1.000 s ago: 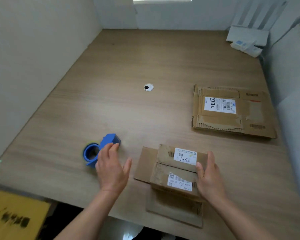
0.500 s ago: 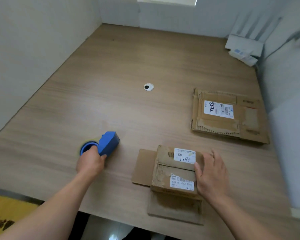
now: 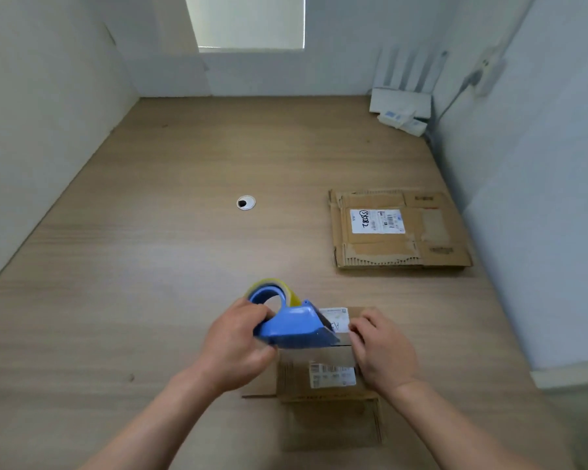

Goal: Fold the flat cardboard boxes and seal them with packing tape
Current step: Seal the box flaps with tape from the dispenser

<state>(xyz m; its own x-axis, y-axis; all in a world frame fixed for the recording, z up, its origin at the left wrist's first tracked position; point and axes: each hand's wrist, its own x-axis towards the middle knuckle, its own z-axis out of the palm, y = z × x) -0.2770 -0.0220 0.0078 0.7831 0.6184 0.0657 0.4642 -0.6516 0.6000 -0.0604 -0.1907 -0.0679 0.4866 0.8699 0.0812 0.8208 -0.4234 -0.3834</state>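
A small cardboard box (image 3: 323, 378) with white labels stands near the table's front edge, its top flaps folded down and one flap lying flat toward me. My left hand (image 3: 233, 344) grips a blue tape dispenser (image 3: 291, 322) with a yellowish tape roll, held just above the box's top seam. My right hand (image 3: 382, 351) rests on the box's right side, its fingertips curled at the dispenser's front edge. Whether they pinch the tape end is hidden. A flat cardboard box (image 3: 398, 228) with a white label lies further back on the right.
The wooden table (image 3: 150, 249) has a round cable hole (image 3: 245, 202) in its middle. White walls close in on the left, back and right. A white router with antennas (image 3: 401, 103) and small white boxes sit in the far right corner.
My left hand gripped the dispenser on the table at the left, lifted it and carried it right, over the small box. My right hand stayed on the box's right side.
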